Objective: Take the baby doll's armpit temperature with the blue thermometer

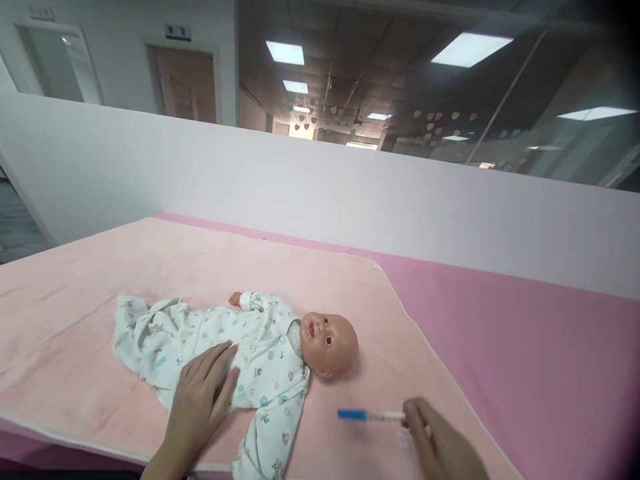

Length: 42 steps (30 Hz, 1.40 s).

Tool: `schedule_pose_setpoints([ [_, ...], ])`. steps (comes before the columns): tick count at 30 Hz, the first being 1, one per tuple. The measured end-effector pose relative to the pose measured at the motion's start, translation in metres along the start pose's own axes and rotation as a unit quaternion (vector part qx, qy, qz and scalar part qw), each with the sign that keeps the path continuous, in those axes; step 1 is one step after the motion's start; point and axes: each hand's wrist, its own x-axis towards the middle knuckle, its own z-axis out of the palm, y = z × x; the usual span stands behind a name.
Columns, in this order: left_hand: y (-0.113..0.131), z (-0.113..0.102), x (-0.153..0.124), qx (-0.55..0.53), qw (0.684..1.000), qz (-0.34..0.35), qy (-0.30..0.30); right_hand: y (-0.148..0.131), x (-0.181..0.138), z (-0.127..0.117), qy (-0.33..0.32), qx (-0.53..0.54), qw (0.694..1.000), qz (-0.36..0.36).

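A baby doll [330, 343] lies on its back in a white printed sleepsuit [270, 360], its head toward the right. My left hand [203, 393] rests on the front of the suit, fingers stretched out flat and holding nothing. To the right of the doll, my right hand [430, 430] is closed around one end of a slim white thermometer [383, 416] with a blue cap. The blue end points left, below the doll's head. The right hand is somewhat blurred. One small doll hand [235, 299] shows from the far sleeve; the near sleeve's end is cut off by the frame.
A peach-coloured blanket [150, 260] covers much of the pink padded surface [500, 320]. Behind it runs a low white wall [300, 180] with a glass pane above. A small transparent thing [403, 438], hard to make out, lies by the right hand.
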Motion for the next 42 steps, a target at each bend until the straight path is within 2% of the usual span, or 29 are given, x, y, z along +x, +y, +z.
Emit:
schedule_pose_setpoints([
  [2,0.001,-0.001,0.0,0.002,1.0,0.004,0.0,-0.018,0.024,-0.036,0.019,0.073,0.997,-0.003],
  [3,0.001,-0.001,0.0,0.005,1.0,0.008,-0.001,-0.028,0.035,-0.051,0.074,0.143,0.987,-0.005],
  [4,0.002,-0.002,0.0,0.008,1.0,0.011,0.0,-0.039,0.046,-0.061,0.15,0.233,0.961,-0.013],
  [6,0.002,-0.003,-0.001,0.016,1.0,0.017,0.002,-0.059,0.063,-0.067,0.207,0.319,0.924,-0.044],
  [7,0.002,-0.004,-0.001,0.018,1.0,0.019,0.004,-0.068,0.07,-0.063,0.21,0.36,0.907,-0.06],
  [8,0.002,-0.004,-0.001,0.019,1.0,0.022,0.006,-0.076,0.076,-0.056,0.193,0.389,0.898,-0.073],
  [9,0.002,-0.004,-0.001,0.019,1.0,0.024,0.008,-0.083,0.081,-0.047,0.153,0.399,0.901,-0.076],
  [11,0.001,-0.004,-0.001,0.021,0.999,0.03,0.01,-0.095,0.088,-0.027,0.049,0.379,0.922,-0.057],
  [13,-0.001,-0.003,-0.001,0.024,0.999,0.041,0.012,-0.104,0.092,-0.012,-0.037,0.388,0.92,-0.037],
  [17,-0.005,0.001,-0.001,0.033,0.997,0.067,0.036,-0.118,0.096,-0.003,-0.163,0.388,0.907,-0.032],
  [19,-0.006,0.001,-0.001,0.035,0.995,0.075,0.048,-0.12,0.099,-0.001,-0.193,0.388,0.901,-0.024],
  [21,-0.006,0.0,0.0,0.034,0.995,0.079,0.051,-0.119,0.104,0.003,-0.213,0.393,0.894,-0.004],
  [25,-0.005,-0.002,0.0,0.028,0.996,0.077,0.043,-0.112,0.112,0.013,-0.235,0.357,0.904,0.016],
  [27,-0.005,-0.003,0.0,0.026,0.996,0.079,0.044,-0.11,0.113,0.014,-0.213,0.34,0.916,0.014],
  [34,-0.008,0.0,0.0,0.02,0.995,0.082,0.048,-0.107,0.1,-0.005,-0.216,0.316,0.924,-0.001],
  [37,-0.003,-0.001,0.001,0.022,0.996,0.072,0.055,-0.085,0.076,-0.003,-0.159,0.306,0.938,0.025],
  [39,0.006,-0.003,0.006,0.024,0.995,0.064,0.066,-0.061,0.053,0.007,-0.101,0.253,0.961,0.054],
  [42,0.029,-0.005,0.021,0.006,0.995,0.084,0.06,-0.024,0.02,0.032,-0.09,0.179,0.973,0.113],
])
